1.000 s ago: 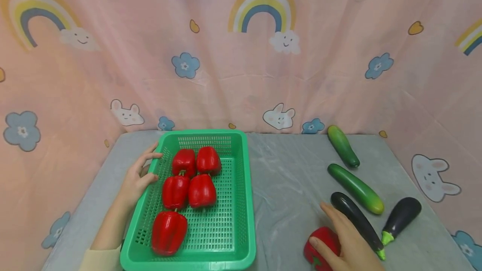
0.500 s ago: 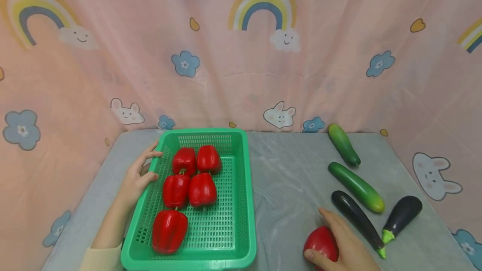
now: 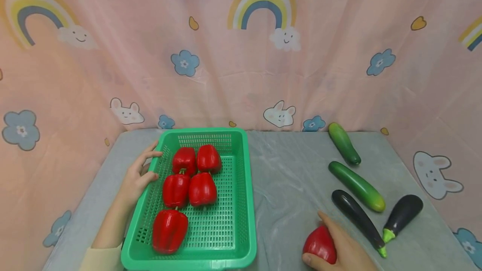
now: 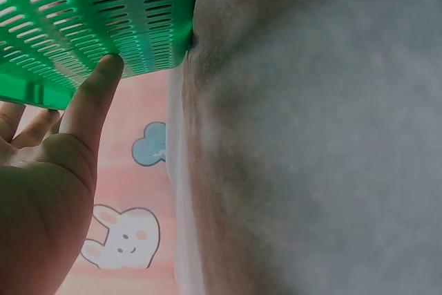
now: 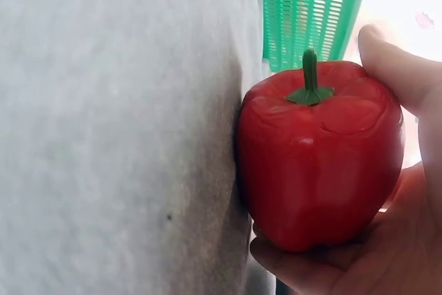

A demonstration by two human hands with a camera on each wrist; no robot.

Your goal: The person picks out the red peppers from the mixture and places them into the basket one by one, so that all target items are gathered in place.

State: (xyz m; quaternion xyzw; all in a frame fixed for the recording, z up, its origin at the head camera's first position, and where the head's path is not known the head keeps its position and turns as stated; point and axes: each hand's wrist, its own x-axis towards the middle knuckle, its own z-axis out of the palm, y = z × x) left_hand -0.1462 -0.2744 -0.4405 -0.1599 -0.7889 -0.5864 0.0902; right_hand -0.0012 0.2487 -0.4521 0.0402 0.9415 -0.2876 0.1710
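My right hand [image 3: 340,248] grips a red bell pepper [image 3: 320,245] low over the grey cloth at the front right. The right wrist view shows this pepper's green stem, with the thumb beside its top and fingers beneath it; whether it touches the cloth I cannot tell. At the left side of a green slotted basket [image 3: 251,216], my left hand [image 3: 136,181] rests spread, index finger and thumb over the rim in the head view. In the left wrist view a straight digit touches the basket's outer wall [image 4: 110,5]. Several red bell peppers [image 3: 202,189] lie inside the basket.
On the right of the grey table cloth [image 3: 278,179] lie two green cucumbers or zucchini, a farther one [image 3: 344,143] and a nearer one [image 3: 357,186]. A long eggplant [image 3: 357,221] and a shorter eggplant [image 3: 403,216] lie near the right hand. A pink patterned curtain [image 3: 233,78] hangs behind.
The right hand has closed further round the pepper and turned it, so its stem no longer shows in the head view. The left hand and basket stay put.
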